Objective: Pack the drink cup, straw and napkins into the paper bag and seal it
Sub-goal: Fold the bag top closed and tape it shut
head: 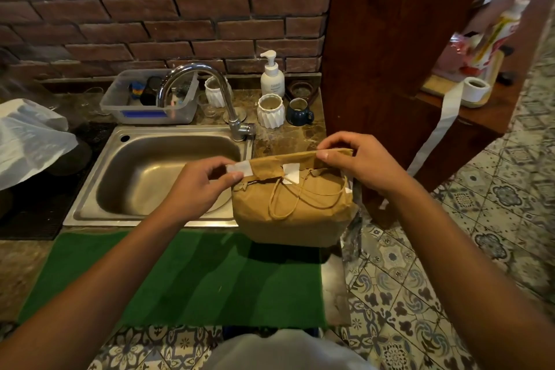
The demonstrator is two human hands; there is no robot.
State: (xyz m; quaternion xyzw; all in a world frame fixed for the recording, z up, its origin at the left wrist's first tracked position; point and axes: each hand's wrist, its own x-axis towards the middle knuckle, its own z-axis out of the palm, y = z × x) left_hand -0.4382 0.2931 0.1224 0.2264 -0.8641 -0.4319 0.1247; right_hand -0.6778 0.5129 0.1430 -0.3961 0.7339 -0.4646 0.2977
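A brown paper bag (292, 213) stands on the green mat (180, 279) right of the sink, its top folded over and its twine handles lying on the front. A white sticker (290, 173) sits on the fold at the middle. My left hand (195, 186) pinches a second white sticker (238, 168) at the fold's left end. The fold's right end is pinched by my right hand (357, 159). The cup, straw and napkins are not visible.
A steel sink (156, 177) with a tap (210, 90) lies left of the bag. Behind it stand a soap pump (271, 75), white ribbed cups (270, 111), a dark mug (298, 111) and a plastic tub (147, 99). A sticker roll (476, 90) trails a strip off the wooden shelf.
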